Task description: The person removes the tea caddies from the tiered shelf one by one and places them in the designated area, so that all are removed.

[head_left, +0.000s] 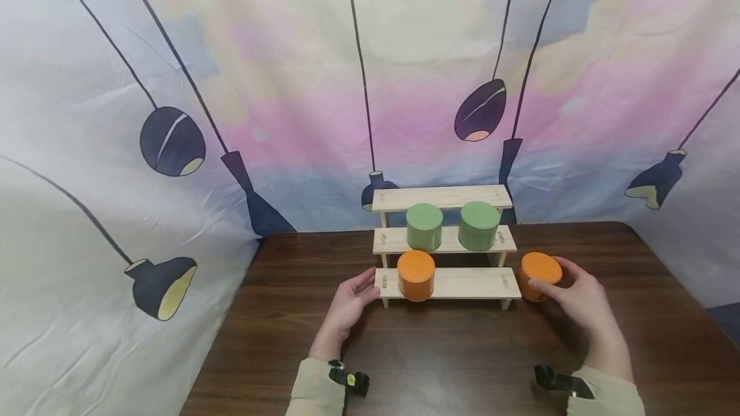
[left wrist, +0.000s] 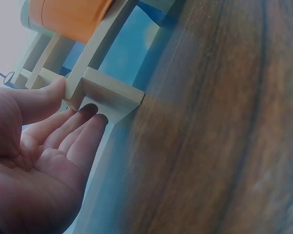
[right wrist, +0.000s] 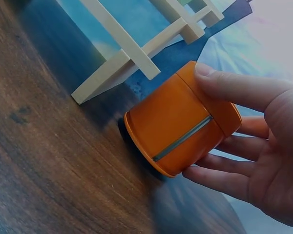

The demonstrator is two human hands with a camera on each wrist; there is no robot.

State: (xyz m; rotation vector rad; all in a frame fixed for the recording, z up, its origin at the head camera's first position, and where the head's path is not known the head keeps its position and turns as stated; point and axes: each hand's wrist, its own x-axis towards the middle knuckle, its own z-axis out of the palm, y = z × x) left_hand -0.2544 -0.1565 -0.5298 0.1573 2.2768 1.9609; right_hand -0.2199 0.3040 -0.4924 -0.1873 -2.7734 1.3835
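A three-step wooden shelf (head_left: 448, 282) stands on the table. My left hand (head_left: 349, 303) holds the left end of its lowest step, the thumb against the board's end and the fingers reaching under it in the left wrist view. On that step, near the left, sits an orange tin (head_left: 416, 276). My right hand (head_left: 581, 297) grips a second orange tin (head_left: 537, 275) beside the step's right end, thumb on one side and fingers on the other. In the right wrist view this tin (right wrist: 173, 126) shows a metallic seam, its base close over the table.
Two green tins (head_left: 424, 228) (head_left: 478, 226) stand on the middle step. The top step (head_left: 442, 197) is at the back, near a fabric backdrop (head_left: 324, 114) printed with hanging lamps. Dark brown wood grain covers the table (head_left: 439, 352).
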